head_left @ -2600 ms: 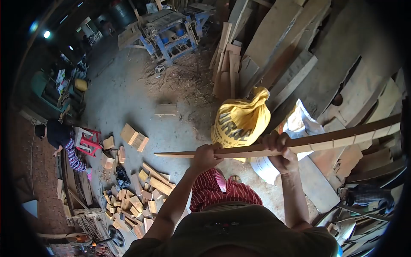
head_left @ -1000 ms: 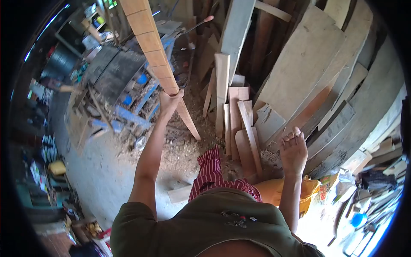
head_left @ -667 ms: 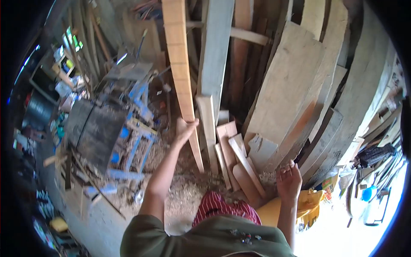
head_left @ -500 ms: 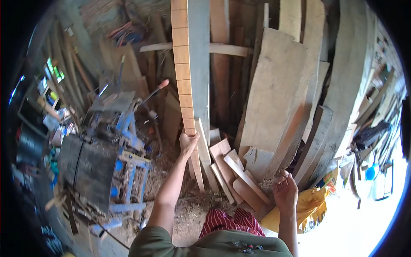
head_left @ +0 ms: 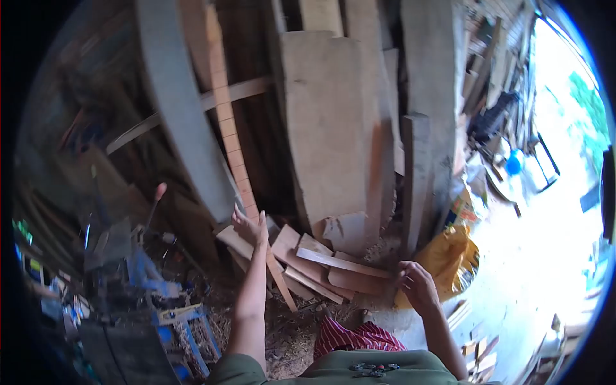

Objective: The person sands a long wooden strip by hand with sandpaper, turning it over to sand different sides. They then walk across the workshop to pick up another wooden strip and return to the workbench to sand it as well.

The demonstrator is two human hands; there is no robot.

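Note:
A long, narrow wooden strip [head_left: 229,128] with evenly spaced dark cross lines leans at a slant, its lower end down among the shavings. My left hand [head_left: 250,228] is at its lower part, with thumb and fingers spread and the strip passing behind the palm. Whether the palm still touches the wood is hard to tell. My right hand [head_left: 420,287] hangs in front of the yellow sack [head_left: 446,256], its fingers loosely bent and nothing visible in them. Short board offcuts [head_left: 308,256] lie piled between my hands.
Wide planks [head_left: 327,122] and a grey board [head_left: 173,96] stand against the wall. At lower left is a blue-framed machine [head_left: 144,269]. Wood scraps [head_left: 481,356] lie on the floor at lower right, near the bright opening.
My view has turned right. The strip, upright and gripped by my left hand before, now leans with its top to the left, and that hand's fingers have spread. My right hand has turned over.

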